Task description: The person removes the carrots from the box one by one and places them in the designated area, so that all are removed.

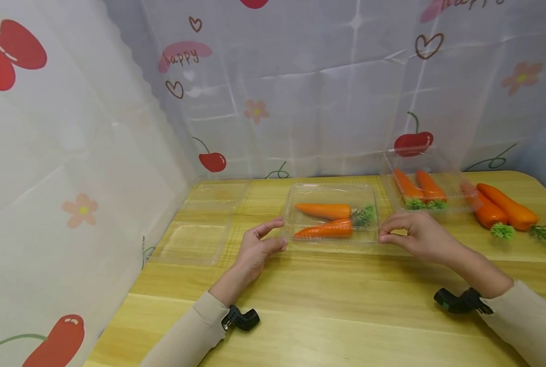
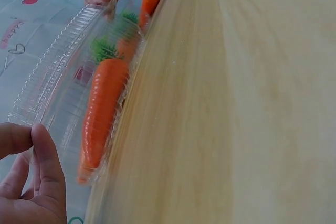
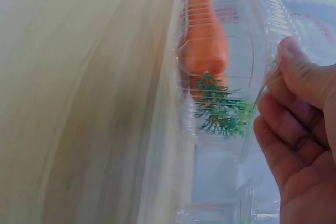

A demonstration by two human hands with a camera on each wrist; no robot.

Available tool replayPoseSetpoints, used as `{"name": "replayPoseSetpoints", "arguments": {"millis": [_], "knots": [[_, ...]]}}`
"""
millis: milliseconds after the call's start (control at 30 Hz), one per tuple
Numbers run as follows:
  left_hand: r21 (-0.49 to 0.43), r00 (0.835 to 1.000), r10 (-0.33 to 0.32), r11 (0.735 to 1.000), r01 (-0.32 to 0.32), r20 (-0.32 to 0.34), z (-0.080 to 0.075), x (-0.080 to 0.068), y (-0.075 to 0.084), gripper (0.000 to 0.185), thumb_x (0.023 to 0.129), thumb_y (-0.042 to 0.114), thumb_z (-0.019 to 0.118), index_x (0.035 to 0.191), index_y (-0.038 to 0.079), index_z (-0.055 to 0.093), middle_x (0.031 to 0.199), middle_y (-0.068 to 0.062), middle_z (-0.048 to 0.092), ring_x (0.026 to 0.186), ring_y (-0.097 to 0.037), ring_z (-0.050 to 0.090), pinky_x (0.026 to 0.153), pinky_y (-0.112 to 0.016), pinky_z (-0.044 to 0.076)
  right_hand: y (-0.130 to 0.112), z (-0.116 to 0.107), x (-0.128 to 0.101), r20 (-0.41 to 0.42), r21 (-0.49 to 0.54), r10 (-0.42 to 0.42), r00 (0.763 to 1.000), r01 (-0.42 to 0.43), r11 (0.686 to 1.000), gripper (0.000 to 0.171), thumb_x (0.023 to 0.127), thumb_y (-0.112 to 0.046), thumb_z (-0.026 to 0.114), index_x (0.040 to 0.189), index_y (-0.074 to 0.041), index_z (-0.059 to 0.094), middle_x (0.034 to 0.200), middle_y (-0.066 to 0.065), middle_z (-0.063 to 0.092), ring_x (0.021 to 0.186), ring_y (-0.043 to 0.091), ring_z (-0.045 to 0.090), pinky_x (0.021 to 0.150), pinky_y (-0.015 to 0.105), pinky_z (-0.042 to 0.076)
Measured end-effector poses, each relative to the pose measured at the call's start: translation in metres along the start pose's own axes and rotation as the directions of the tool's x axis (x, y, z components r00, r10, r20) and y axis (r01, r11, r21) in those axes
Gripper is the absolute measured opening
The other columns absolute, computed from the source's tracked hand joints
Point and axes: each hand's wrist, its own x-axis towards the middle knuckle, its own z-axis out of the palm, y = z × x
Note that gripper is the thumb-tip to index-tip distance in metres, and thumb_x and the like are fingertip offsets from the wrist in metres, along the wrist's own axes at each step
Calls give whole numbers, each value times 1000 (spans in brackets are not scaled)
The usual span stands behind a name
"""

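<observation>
A clear plastic box point(image 1: 330, 187) with ribbed edges stands mid-table, two orange toy carrots point(image 1: 324, 211) lying side by side inside, their green tops to the right. My left hand point(image 1: 260, 248) is at the box's left side; in the left wrist view its thumb and index finger pinch the clear rim. On the opposite side my right hand point(image 1: 419, 235) pinches the rim near a corner, thumb against curled fingers in the right wrist view. The lid's edge is hard to tell from the tray's, so I cannot tell whether it is fastened.
Behind my right hand, another clear box point(image 1: 454, 162) holds two carrots point(image 1: 431, 186). Two loose carrots point(image 1: 509, 205) lie right of it, one partly seen through its plastic. At the left an open clear box point(image 1: 190, 244) lies near the cherry-print curtain point(image 1: 85, 153).
</observation>
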Motion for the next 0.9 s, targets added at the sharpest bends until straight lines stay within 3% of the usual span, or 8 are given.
{"name": "replayPoseSetpoints", "arguments": {"millis": [167, 367, 467, 633, 800, 900], "knots": [[8, 1000, -13, 1000, 13, -5, -2, -1, -2, 45, 86, -14, 70, 130, -4, 66, 154, -11, 52, 78, -13, 69, 73, -25, 62, -5, 0, 2, 34, 24, 78, 996, -78, 997, 9, 87, -17, 80, 84, -25, 79, 88, -19, 72, 84, -1, 64, 74, 26, 57], [12, 1000, -13, 1000, 13, -7, -2, 0, -2, 46, 85, -15, 70, 130, -5, 66, 154, -12, 53, 80, -14, 69, 73, -25, 62, -6, -2, 4, 71, 51, 163, 984, -167, 985, 14, 89, -14, 79, 84, -26, 78, 87, -21, 71, 87, -2, 65, 85, 9, 49], [16, 1000, -11, 1000, 12, -8, -2, 0, -2, 45, 85, -14, 70, 128, -5, 67, 153, -11, 53, 80, -14, 69, 73, -25, 62, -7, -5, 5, 80, 43, 137, 987, -140, 989, 15, 88, -12, 80, 83, -27, 78, 88, -22, 71, 88, -2, 65, 88, 6, 46], [22, 1000, -6, 1000, 6, 4, -1, -2, 0, 49, 86, -13, 70, 134, -3, 63, 154, -11, 51, 81, -14, 70, 74, -26, 62, -7, -13, 6, 95, 93, 62, 994, -71, 993, 18, 88, -6, 79, 86, -24, 77, 91, -19, 71, 83, -1, 64, 72, 19, 54], [36, 1000, 4, 999, -4, -10, 0, -2, 2, 64, 85, -14, 71, 144, 6, 57, 154, -12, 51, 80, -13, 70, 74, -28, 62, -7, -24, 11, 87, 136, 21, 996, -33, 990, 16, 89, -5, 77, 91, -21, 76, 92, -9, 72, 83, 1, 62, 71, 15, 52], [63, 1000, 12, 998, -11, -18, 2, -1, 5, 63, 84, -14, 72, 142, 6, 58, 151, -13, 52, 80, -14, 70, 74, -30, 63, -7, -29, 14, 70, 159, 15, 997, -26, 987, 17, 90, -2, 75, 93, -18, 76, 92, -7, 71, 84, 2, 61, 73, 14, 53]]}}
